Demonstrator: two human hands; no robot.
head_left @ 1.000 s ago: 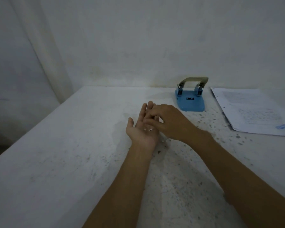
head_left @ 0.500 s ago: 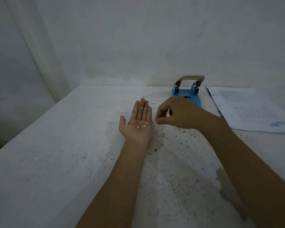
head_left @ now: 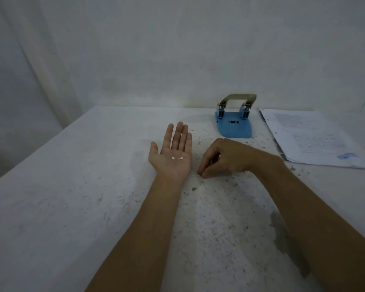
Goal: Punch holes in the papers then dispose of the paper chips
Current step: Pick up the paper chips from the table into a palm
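Resting palm-up on the white, speckled worktop (head_left: 76, 207), the left hand (head_left: 173, 152) lies flat with its fingers (head_left: 180, 133) stretched out and held side by side, the thumb spread away to the left. Two small white paper chips (head_left: 176, 158) sit on the palm, just below the base of the fingers, close to each other. Nothing is gripped by this hand; the chips simply lie on it.

Just to the right of it, the right hand (head_left: 223, 159) is turned knuckles-up and bent down at the wrist, its fingers (head_left: 204, 172) curled and drawn together with the thumb in a pinch at the worktop surface. Whether a chip is caught between the fingertips is too small to tell. The two hands are near but not touching.

Farther back, close to the wall (head_left: 177, 49), stands the blue hole punch (head_left: 234, 123) with its grey metal lever raised. It is upright on its base and well apart from both hands. To its right lies the stack of papers (head_left: 316, 140), printed side up, flat on the worktop, with punched holes visible along its left edge. The stack is slightly fanned, its lower sheets showing at the left edge. Dark specks are scattered over the worktop around the hands and in front of the punch, and a darker stain shows beside the right forearm.
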